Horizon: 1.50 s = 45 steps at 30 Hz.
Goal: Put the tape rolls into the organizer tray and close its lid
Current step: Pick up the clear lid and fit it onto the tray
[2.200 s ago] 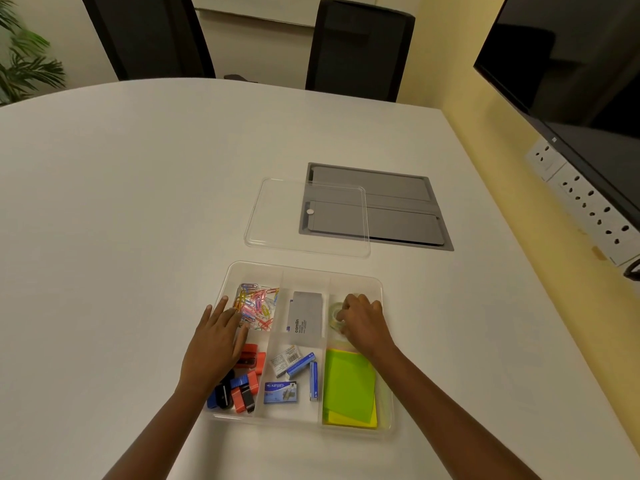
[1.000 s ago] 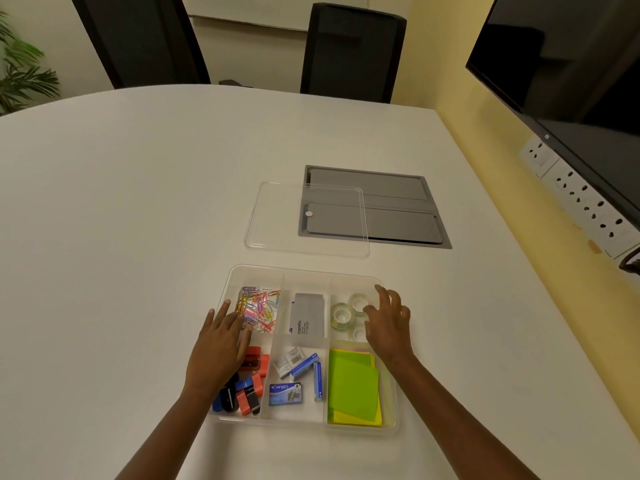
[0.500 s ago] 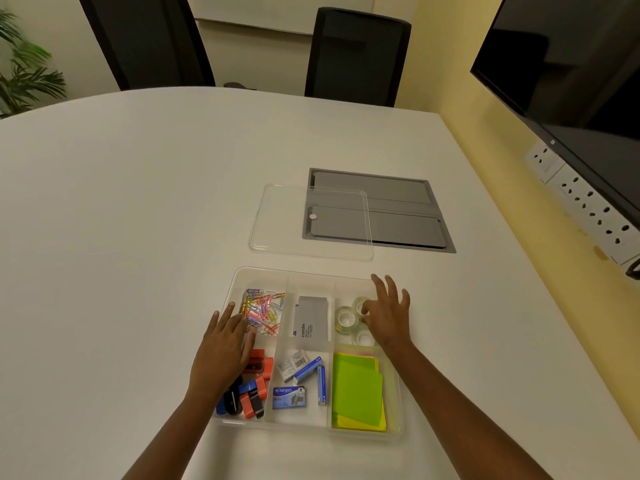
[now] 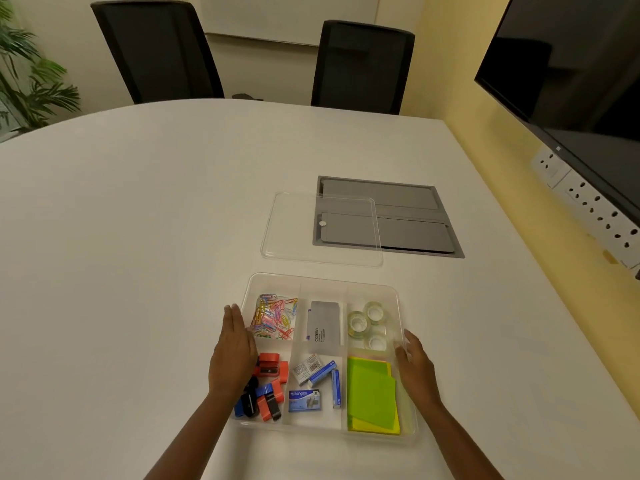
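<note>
three tape rolls [image 4: 367,325] in tray [image 4: 322,279] | lid [image 4: 322,230] off | both hands spread, empty

A large white oval tabletop [image 4: 145,216] fills most of the view, its far edge curving from left to right. Set flush into it toward the right side is a grey rectangular metal cable hatch [image 4: 412,216] with two flaps. Beyond the far edge stand two black mesh-backed office chairs [image 4: 156,50], the second [image 4: 362,64] further right. Behind them runs a cream wall with a pale whiteboard panel [image 4: 287,15]. A green leafy potted plant [image 4: 24,74] shows at the far left. The right-hand wall is yellow [image 4: 460,109] and carries a big dark flat screen [image 4: 571,64], with a white strip of power sockets [image 4: 588,206] beneath it. Lighting is warm and dim.
</note>
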{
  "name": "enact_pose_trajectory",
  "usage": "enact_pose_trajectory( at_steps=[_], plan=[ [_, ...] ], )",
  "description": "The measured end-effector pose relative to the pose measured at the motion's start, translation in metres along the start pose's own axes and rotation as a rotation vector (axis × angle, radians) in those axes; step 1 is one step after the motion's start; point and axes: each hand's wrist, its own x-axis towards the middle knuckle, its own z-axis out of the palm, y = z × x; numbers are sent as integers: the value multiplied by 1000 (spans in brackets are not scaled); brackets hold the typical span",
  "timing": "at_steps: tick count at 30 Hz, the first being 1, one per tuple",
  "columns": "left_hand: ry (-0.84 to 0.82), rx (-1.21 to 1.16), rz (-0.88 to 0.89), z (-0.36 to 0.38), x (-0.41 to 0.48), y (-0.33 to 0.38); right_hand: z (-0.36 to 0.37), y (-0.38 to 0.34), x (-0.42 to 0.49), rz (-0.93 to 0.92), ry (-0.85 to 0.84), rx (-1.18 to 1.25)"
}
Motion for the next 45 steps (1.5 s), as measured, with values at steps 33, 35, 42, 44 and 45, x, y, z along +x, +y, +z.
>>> enact_pose_trajectory(
  at_steps=[33, 35, 42, 44, 45],
  plan=[
    [-30, -341, -131, -18, 103, 15, 8, -59, 90, 53, 92, -34],
    [-69, -355, -145, -21, 121, 22, 8, -67, 109, 52, 70, -56],
    [-199, -538, -251, -22, 184, 33, 16, -87, 178, 110, -25, -49],
    [-212, -591, -286, -19, 198, 34, 19, -91, 196, 163, -25, 7],
    [-218, -612, -298, -18, 204, 35, 20, -92, 205, 189, -27, 47]
  ],
)
